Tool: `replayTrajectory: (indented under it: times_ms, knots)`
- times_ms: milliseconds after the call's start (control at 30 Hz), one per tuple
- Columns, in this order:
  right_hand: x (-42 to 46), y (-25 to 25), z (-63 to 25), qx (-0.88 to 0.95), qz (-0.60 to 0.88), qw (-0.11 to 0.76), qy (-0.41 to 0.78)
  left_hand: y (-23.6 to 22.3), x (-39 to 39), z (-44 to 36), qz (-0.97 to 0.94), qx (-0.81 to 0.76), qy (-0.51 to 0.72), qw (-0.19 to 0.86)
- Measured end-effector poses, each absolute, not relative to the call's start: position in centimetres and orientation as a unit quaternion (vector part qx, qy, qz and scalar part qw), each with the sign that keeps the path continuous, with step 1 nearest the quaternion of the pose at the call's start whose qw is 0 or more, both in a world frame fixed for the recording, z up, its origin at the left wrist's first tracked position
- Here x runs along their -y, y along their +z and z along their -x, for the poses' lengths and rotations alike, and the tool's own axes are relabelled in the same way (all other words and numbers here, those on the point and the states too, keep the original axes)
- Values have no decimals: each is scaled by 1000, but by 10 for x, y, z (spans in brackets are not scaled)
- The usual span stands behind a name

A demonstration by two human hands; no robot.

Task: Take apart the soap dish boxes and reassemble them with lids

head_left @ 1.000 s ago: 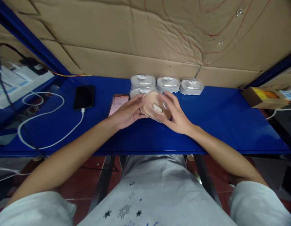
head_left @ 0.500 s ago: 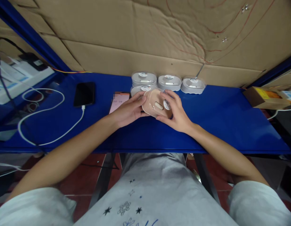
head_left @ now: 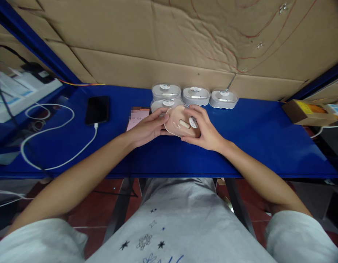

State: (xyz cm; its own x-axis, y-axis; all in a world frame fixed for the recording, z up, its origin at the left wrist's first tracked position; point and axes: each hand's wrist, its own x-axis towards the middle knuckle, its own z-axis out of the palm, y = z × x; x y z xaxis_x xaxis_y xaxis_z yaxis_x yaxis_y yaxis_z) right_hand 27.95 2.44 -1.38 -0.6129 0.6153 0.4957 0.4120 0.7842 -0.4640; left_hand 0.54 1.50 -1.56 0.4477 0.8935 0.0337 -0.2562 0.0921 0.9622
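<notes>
Between my two hands, above the blue table, is a pink oval container (head_left: 176, 118) with a clear cover, a pale oblong piece on top and a round white sticker. It is tilted. My left hand (head_left: 151, 128) grips its left end, thumb on top and fingers partly hidden beneath. On the right end my right hand (head_left: 203, 129) is closed, fingers over the far edge and thumb at the near edge. Just behind stands a grey oval container (head_left: 165, 104), partly covered by the pink one. More grey containers, including one at the back (head_left: 196, 96), line the cardboard wall.
Left of my hands lies a phone with a lit timer screen (head_left: 137, 116). A black phone (head_left: 97, 109) on a white cable (head_left: 73, 160) rests further left. An open cardboard box (head_left: 308, 113) stands at the right on the blue table (head_left: 267, 146). Cardboard (head_left: 116, 36) forms the back wall.
Both hands keep their hold on the pink container, which has tilted very slightly. The rest of the scene shifts a little with the camera.
</notes>
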Motion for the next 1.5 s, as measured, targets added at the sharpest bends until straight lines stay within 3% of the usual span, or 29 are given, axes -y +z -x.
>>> replayTrajectory:
  times_ms: [167, 333, 533, 867, 1000, 1233, 1500]
  knots:
    - [-34, -4, -295, 910, 304, 242, 147, -17, -10, -9, -682, -425, 418, 424]
    - [-46, 0, -310, 915, 318, 193, 157, -8, -6, -7, -794, -440, 382, 176]
    - [-58, 1, -326, 903, 382, 177, 83, -9, -15, 3, -829, -471, 300, 12]
    - [-83, -11, -336, 892, 364, 242, 117, -18, -24, 15, -847, -463, 259, 18]
    - [-101, -9, -352, 832, 466, 292, 75, -18, -26, 16, -840, -458, 286, 51]
    - [-105, 11, -385, 772, 630, 79, 20, -21, -25, 12, -836, -453, 305, 52]
    - [-74, 42, -398, 730, 677, -29, 93, -9, -14, 1, -840, -426, 330, 68]
